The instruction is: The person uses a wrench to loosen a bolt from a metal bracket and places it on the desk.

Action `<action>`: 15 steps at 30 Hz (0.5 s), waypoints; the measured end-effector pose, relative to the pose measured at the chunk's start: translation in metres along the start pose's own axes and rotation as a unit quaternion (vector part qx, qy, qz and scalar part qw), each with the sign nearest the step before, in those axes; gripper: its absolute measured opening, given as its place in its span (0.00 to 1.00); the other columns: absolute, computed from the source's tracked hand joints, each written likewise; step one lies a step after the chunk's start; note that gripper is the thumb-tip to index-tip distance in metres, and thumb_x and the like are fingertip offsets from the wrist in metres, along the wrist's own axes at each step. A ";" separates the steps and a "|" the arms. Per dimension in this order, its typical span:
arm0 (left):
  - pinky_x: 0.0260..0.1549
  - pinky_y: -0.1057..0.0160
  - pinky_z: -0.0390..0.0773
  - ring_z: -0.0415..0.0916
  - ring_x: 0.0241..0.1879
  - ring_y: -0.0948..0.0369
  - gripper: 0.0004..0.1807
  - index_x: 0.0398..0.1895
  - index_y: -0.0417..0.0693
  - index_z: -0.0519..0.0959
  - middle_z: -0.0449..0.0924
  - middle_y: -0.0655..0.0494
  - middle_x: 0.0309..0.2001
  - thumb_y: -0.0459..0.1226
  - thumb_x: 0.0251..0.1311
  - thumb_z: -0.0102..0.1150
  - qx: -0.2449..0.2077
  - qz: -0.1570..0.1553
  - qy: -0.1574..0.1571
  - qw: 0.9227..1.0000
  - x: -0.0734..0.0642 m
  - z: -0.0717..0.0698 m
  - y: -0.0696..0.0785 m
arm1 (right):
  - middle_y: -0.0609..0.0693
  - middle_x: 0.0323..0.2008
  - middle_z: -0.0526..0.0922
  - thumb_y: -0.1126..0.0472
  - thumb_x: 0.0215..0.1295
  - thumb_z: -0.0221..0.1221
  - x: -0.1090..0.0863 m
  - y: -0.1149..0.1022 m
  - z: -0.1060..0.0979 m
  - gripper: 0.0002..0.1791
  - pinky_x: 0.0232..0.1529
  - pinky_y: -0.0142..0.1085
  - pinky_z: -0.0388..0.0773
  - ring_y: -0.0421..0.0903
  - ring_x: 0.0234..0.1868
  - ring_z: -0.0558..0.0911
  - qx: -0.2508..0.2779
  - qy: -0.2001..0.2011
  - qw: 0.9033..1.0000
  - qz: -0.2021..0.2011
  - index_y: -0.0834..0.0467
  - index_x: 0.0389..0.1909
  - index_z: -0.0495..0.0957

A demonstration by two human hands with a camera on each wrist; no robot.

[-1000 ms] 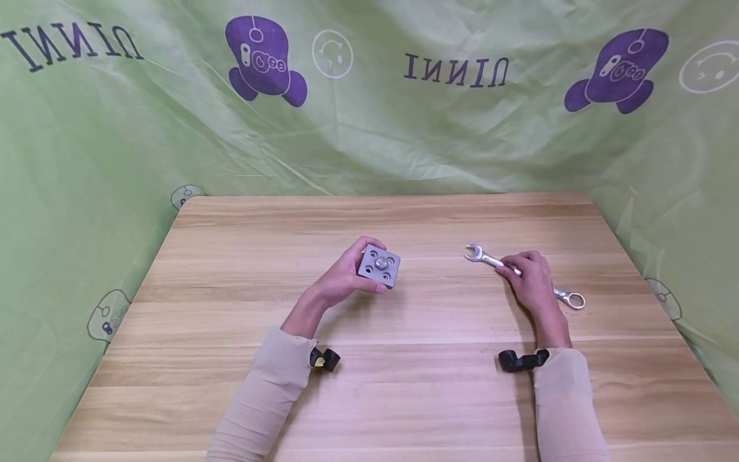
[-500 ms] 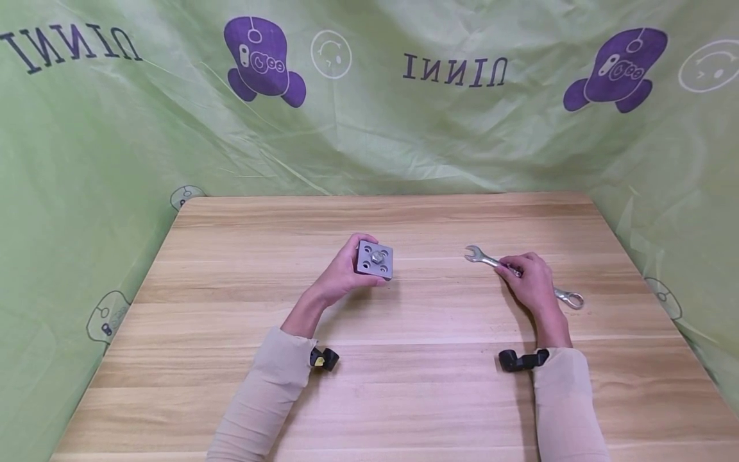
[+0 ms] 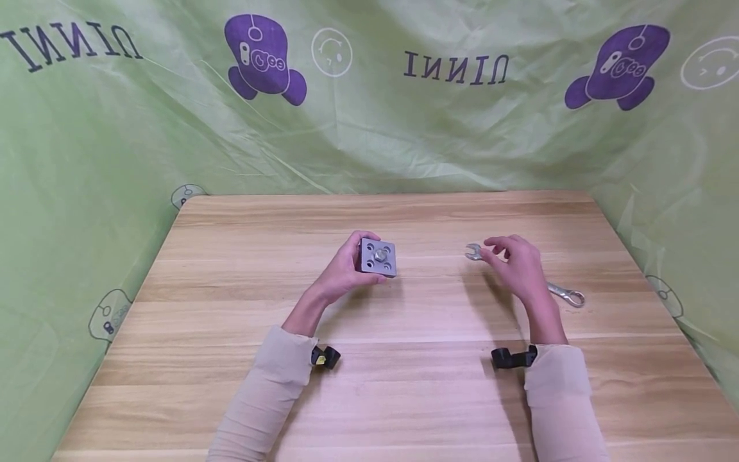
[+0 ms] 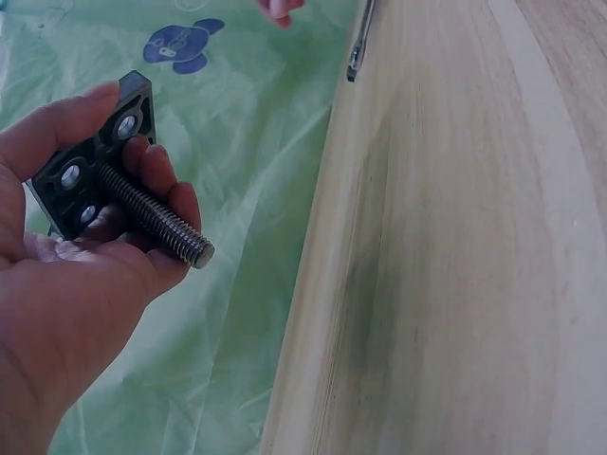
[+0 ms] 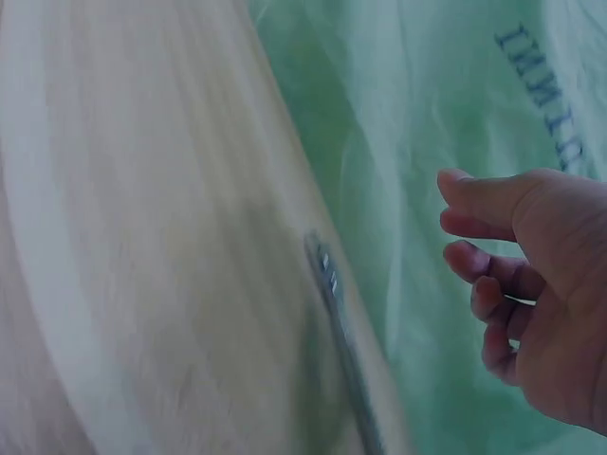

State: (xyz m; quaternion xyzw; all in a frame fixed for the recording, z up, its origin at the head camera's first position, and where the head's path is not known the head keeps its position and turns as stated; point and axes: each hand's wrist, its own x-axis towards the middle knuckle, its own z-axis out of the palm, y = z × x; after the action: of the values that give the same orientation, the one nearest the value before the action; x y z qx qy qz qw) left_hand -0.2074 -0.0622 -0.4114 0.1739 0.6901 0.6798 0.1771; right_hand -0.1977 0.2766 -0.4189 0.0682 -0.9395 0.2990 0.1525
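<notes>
My left hand [image 3: 339,273] holds a square grey plate [image 3: 369,249] by its edges, raised off the table. Several holes sit round a hex bolt [image 3: 380,255] in its middle. From the left wrist view, the bolt's long threaded shank [image 4: 152,216] sticks out of the plate's dark underside, beside my fingers. A silver combination wrench [image 3: 568,295] lies on the table, its middle hidden in the head view by my right hand [image 3: 522,273]. In the right wrist view that hand is apart from the wrench, with bent fingers and nothing between them.
The wooden table [image 3: 427,398] has a green printed curtain [image 3: 369,141] behind it and along both sides. Black wrist camera mounts [image 3: 510,358] stick out inward from both sleeves.
My right hand has let go of the wrench and lifted up and slightly left; the wrench stays on the table. The left hand with the plate has shifted slightly away from me.
</notes>
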 end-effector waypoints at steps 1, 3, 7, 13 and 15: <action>0.48 0.62 0.83 0.80 0.50 0.53 0.43 0.67 0.36 0.58 0.73 0.28 0.59 0.18 0.45 0.65 0.000 0.003 0.001 1.000 0.000 0.000 0.000 | 0.62 0.32 0.83 0.60 0.65 0.65 0.001 -0.007 0.001 0.14 0.37 0.37 0.64 0.53 0.32 0.73 0.006 0.001 1.000 -0.008 0.66 0.46 0.84; 0.47 0.62 0.83 0.81 0.48 0.55 0.43 0.67 0.35 0.59 0.74 0.27 0.58 0.17 0.44 0.66 0.004 0.007 0.005 1.000 0.000 0.000 0.001 | 0.60 0.31 0.84 0.61 0.64 0.65 0.002 -0.019 0.003 0.13 0.36 0.35 0.65 0.50 0.32 0.73 0.017 -0.001 1.000 -0.023 0.66 0.45 0.84; 0.45 0.64 0.83 0.81 0.46 0.58 0.44 0.67 0.35 0.61 0.76 0.28 0.57 0.18 0.43 0.67 0.014 0.017 0.013 1.000 0.001 0.001 0.001 | 0.58 0.31 0.84 0.62 0.64 0.66 0.004 -0.044 0.005 0.12 0.34 0.32 0.67 0.47 0.31 0.74 0.037 -0.004 0.998 -0.049 0.65 0.44 0.85; 0.44 0.65 0.84 0.81 0.43 0.61 0.43 0.66 0.37 0.64 0.77 0.29 0.55 0.18 0.42 0.69 0.018 0.017 0.019 1.000 0.001 0.002 0.001 | 0.57 0.31 0.85 0.63 0.62 0.67 0.006 -0.078 0.008 0.13 0.32 0.31 0.68 0.46 0.31 0.76 0.067 -0.019 0.995 -0.074 0.65 0.45 0.85; 0.44 0.65 0.83 0.80 0.43 0.61 0.43 0.66 0.37 0.64 0.77 0.29 0.55 0.18 0.42 0.69 0.018 0.018 0.020 0.999 0.001 0.003 0.001 | 0.56 0.31 0.85 0.62 0.62 0.67 0.007 -0.087 0.010 0.13 0.32 0.31 0.68 0.45 0.31 0.76 0.073 -0.028 0.994 -0.078 0.65 0.45 0.85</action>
State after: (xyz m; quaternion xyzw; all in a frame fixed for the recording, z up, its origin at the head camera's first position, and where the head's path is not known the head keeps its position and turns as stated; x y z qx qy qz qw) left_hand -0.2067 -0.0590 -0.4107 0.1761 0.7026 0.6734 0.1479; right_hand -0.1878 0.1997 -0.3775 0.1608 -0.9109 0.3519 0.1435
